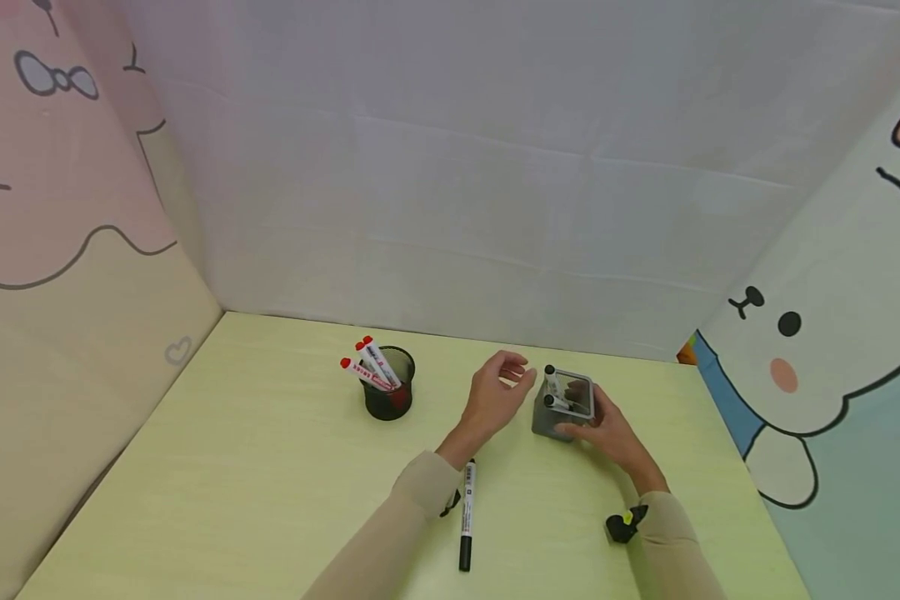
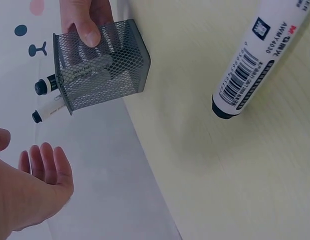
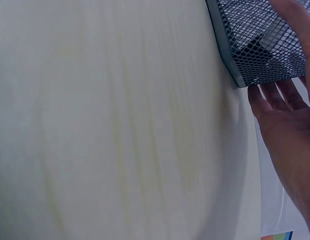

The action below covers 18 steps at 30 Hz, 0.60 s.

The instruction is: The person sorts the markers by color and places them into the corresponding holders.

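My right hand (image 1: pixel 611 429) grips a square grey mesh pen holder (image 1: pixel 551 425) that stands on the table. Its thumb lies along one mesh side (image 2: pixel 102 75), and the other fingers reach round the adjoining side in the right wrist view. Two black-capped whiteboard markers (image 2: pixel 49 107) lean inside, their capped ends sticking out of the top. Just left of the holder, my left hand (image 1: pixel 495 396) hovers with loosely bent fingers and nothing in it. On the table near the left forearm lies another black-capped marker (image 1: pixel 468 508), seen close up in the left wrist view.
A round black mesh pen holder (image 1: pixel 387 407) with red-capped markers (image 1: pixel 378 362) stands to the left. White cloth (image 1: pixel 465 208) hangs behind the pale yellow table (image 1: pixel 255 467). Printed cartoon cloths flank both sides.
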Tool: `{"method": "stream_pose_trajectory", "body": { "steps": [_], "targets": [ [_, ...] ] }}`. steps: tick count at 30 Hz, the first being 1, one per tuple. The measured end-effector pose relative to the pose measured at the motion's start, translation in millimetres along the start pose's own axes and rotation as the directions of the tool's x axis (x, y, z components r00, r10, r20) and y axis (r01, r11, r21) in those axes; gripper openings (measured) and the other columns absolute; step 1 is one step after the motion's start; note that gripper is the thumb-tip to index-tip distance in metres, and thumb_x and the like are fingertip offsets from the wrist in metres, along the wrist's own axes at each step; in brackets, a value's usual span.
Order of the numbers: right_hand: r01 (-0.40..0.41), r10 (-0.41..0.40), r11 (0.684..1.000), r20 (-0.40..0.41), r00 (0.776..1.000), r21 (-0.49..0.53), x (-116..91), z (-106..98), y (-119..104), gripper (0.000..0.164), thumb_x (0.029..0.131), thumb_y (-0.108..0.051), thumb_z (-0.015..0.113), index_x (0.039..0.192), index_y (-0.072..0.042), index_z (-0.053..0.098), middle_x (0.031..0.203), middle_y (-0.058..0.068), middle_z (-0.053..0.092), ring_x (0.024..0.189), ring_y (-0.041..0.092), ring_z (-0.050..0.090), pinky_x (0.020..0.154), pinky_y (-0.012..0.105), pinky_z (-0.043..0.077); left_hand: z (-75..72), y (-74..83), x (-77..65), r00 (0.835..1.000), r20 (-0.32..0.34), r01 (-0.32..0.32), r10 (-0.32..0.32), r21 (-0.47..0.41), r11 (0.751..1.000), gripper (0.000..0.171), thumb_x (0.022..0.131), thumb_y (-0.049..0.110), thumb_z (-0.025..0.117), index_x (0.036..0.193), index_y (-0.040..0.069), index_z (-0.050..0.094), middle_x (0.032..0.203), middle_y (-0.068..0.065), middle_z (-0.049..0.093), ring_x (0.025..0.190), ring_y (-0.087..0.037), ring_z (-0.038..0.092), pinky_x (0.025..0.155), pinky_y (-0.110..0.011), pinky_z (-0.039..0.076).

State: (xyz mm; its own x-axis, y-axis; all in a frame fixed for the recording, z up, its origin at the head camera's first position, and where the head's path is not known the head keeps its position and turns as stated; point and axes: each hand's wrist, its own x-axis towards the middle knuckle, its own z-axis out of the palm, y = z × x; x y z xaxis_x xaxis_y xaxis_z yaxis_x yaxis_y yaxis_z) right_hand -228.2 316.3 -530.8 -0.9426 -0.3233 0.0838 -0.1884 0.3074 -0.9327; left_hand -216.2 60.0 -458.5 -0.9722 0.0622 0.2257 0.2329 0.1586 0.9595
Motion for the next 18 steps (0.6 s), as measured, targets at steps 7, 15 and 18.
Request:
{"method": "stream_pose_trajectory", "body": {
  "steps": [7, 15, 18],
  "targets": [
    [0.013, -0.013, 1.000, 0.002, 1.000, -0.005, -1, 1, -2, 0.076, 0.088, -0.002, 0.080, 0.152, -0.002, 0.038, 0.145, 0.026, 0.047, 0.124, 0.012, 0.053, 0.098, 0.011, 0.045, -9.4, -4.3, -12.3, 1.000, 0.003, 0.002, -0.002, 0.015, 1.000, 0.020, 0.099, 0.021, 0.070, 0.115, 0.009, 0.067, 0.100, 0.000, 0.068, 0.093, -0.013, 0.065, 0.078, -0.024, 0.055],
    [0.050, -0.051, 0.999, 0.010, 0.999, 0.011, -3, 1, -5, 0.074, 0.089, 0.002, 0.078, 0.151, 0.001, 0.037, 0.144, 0.029, 0.046, 0.121, 0.006, 0.054, 0.096, 0.012, 0.046, -19.9, -10.2, -28.8, 1.000, 0.003, 0.003, -0.003, 0.055, 0.998, 0.019, 0.099, 0.021, 0.070, 0.115, 0.010, 0.067, 0.099, 0.000, 0.068, 0.093, -0.015, 0.065, 0.076, -0.025, 0.055],
    [0.062, -0.062, 0.998, 0.013, 0.998, 0.016, -2, 2, -5, 0.073, 0.090, 0.002, 0.077, 0.151, 0.002, 0.037, 0.143, 0.029, 0.046, 0.121, 0.006, 0.054, 0.096, 0.012, 0.046, -23.1, -10.8, -35.3, 1.000, 0.004, 0.021, -0.021, 0.073, 0.997, 0.021, 0.099, 0.021, 0.070, 0.115, 0.008, 0.067, 0.099, -0.001, 0.067, 0.093, -0.016, 0.064, 0.076, -0.024, 0.055]
  ]
}}
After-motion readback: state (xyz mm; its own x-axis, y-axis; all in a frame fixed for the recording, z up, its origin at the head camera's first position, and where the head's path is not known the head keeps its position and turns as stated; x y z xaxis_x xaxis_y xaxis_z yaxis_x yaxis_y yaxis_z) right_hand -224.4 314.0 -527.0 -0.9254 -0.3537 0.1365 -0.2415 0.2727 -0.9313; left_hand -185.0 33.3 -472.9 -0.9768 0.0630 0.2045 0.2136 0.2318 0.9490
